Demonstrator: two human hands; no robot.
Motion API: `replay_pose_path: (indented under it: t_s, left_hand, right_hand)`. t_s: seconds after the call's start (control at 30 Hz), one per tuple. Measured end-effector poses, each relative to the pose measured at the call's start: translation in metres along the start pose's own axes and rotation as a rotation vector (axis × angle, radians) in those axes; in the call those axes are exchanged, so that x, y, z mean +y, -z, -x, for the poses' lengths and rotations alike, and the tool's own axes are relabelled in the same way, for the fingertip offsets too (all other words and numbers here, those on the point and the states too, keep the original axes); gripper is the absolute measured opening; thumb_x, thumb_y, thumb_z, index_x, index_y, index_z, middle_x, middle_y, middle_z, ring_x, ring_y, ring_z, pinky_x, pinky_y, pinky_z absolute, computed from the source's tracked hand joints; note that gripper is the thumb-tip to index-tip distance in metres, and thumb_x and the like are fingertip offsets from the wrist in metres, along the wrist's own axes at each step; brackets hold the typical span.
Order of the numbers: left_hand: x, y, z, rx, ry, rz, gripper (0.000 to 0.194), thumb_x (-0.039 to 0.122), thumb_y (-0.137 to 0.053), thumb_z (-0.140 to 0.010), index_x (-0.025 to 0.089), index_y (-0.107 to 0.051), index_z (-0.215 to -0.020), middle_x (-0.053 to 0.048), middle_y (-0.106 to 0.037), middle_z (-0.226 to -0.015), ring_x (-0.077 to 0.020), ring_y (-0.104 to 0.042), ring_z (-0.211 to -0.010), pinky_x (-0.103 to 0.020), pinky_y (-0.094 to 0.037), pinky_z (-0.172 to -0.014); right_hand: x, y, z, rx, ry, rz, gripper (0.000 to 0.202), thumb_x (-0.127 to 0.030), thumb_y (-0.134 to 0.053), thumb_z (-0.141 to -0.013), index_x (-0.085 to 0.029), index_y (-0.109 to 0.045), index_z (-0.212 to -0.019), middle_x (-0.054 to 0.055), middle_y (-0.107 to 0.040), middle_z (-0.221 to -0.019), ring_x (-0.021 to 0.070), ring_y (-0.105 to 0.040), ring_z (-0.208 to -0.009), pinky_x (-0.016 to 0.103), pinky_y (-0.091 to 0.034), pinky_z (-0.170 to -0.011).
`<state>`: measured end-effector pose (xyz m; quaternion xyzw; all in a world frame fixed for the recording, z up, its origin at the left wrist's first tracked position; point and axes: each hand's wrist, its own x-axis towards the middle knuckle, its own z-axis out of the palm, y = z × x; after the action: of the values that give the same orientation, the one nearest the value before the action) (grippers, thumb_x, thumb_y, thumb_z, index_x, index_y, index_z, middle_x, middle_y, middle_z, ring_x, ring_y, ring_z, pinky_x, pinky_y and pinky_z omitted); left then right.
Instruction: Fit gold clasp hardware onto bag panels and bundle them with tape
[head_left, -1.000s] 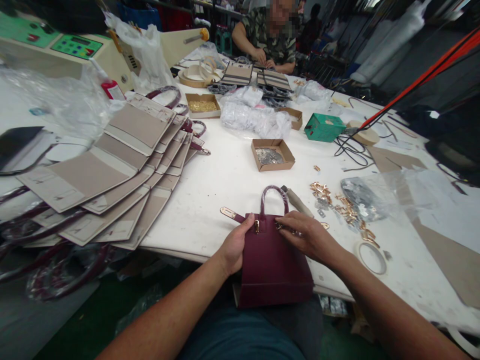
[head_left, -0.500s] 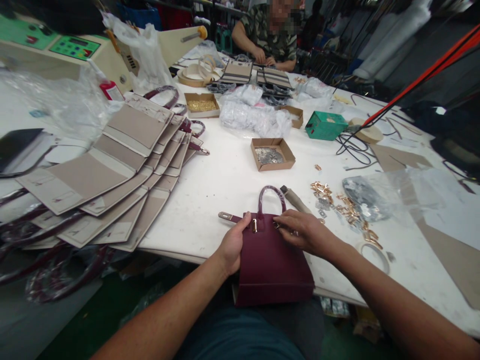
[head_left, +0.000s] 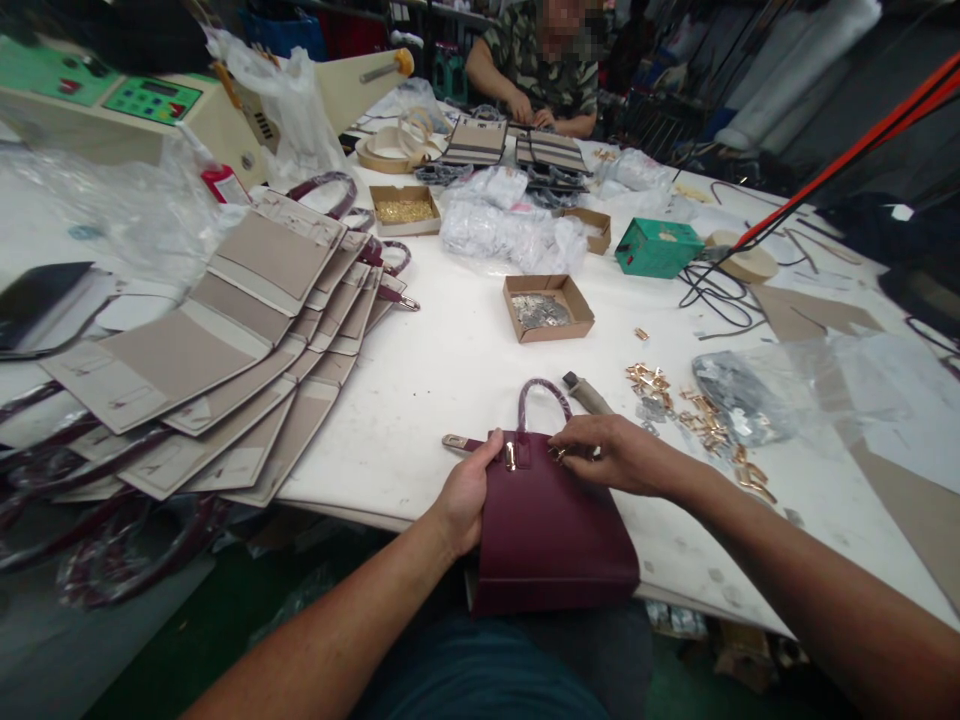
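A burgundy handbag panel (head_left: 555, 540) with a plastic-wrapped handle (head_left: 543, 385) rests at the table's front edge, over my lap. My left hand (head_left: 466, 495) grips its left edge, thumb on the front face beside a shiny metal clasp (head_left: 511, 456). A strap with a metal end (head_left: 457, 442) sticks out to the left above that thumb. At the upper right of the panel, my right hand (head_left: 604, 455) pinches a small metal piece (head_left: 559, 453) against or just over the surface. A tool with a wrapped grip (head_left: 589, 394) lies behind my right hand.
Stacked beige-lined panels (head_left: 172, 350) fan out at left. Open boxes of silver pieces (head_left: 547, 308) and gold pieces (head_left: 405, 210) stand farther back. Gold hardware (head_left: 705, 418) and a plastic bag (head_left: 739, 395) lie right. A person (head_left: 536, 70) works across the table (head_left: 420, 400).
The bag panel has tilted slightly, its lower right corner now farther right. My right hand has shifted slightly, showing more of the metal piece. The roll of tape near my right forearm is now hidden.
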<state>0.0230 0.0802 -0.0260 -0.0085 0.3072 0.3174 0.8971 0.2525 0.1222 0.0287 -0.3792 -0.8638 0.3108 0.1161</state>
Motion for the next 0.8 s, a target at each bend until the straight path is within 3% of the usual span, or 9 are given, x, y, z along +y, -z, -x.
replay_pose_path:
  t_s: [0.13, 0.27, 0.63, 0.8]
  left_hand:
    - [-0.001, 0.001, 0.000, -0.009, -0.006, 0.019, 0.055, 0.051, -0.048, -0.104, 0.004, -0.072, -0.118, -0.020, -0.080, -0.097, -0.0325, -0.079, -0.095, -0.045, -0.058, -0.097]
    - [-0.002, 0.001, -0.001, -0.017, 0.006, 0.027, 0.055, 0.052, -0.049, -0.103, 0.005, -0.072, -0.118, -0.021, -0.080, -0.100, -0.0328, -0.078, -0.097, -0.045, -0.058, -0.097]
    - [0.001, -0.004, 0.001, 0.022, 0.001, 0.051, 0.049, 0.046, -0.050, -0.104, 0.005, -0.072, -0.120, -0.020, -0.080, -0.101, -0.0329, -0.078, -0.098, -0.045, -0.058, -0.098]
    - [0.001, -0.006, 0.001, -0.006, -0.003, 0.072, 0.052, 0.048, -0.049, -0.104, 0.005, -0.070, -0.125, -0.020, -0.080, -0.104, -0.0334, -0.078, -0.100, -0.045, -0.058, -0.099]
  right_hand:
    - [0.005, 0.003, 0.000, -0.041, -0.013, -0.046, 0.018, -0.021, -0.064, -0.095, -0.023, -0.075, -0.109, 0.003, -0.075, -0.093, 0.0166, -0.069, -0.084, 0.030, -0.055, -0.080]
    - [0.005, 0.000, 0.003, 0.002, -0.013, -0.065, 0.020, -0.024, -0.065, -0.096, -0.023, -0.075, -0.113, 0.004, -0.075, -0.095, 0.0177, -0.069, -0.087, 0.032, -0.056, -0.082]
    - [0.010, 0.001, -0.003, 0.007, -0.010, -0.064, 0.017, -0.021, -0.063, -0.094, -0.023, -0.077, -0.104, 0.003, -0.076, -0.092, 0.0170, -0.070, -0.084, 0.031, -0.056, -0.081]
    - [0.014, 0.000, 0.002, 0.002, 0.003, -0.122, 0.021, -0.030, -0.064, -0.100, -0.027, -0.076, -0.116, 0.004, -0.077, -0.100, 0.0192, -0.072, -0.092, 0.034, -0.058, -0.086]
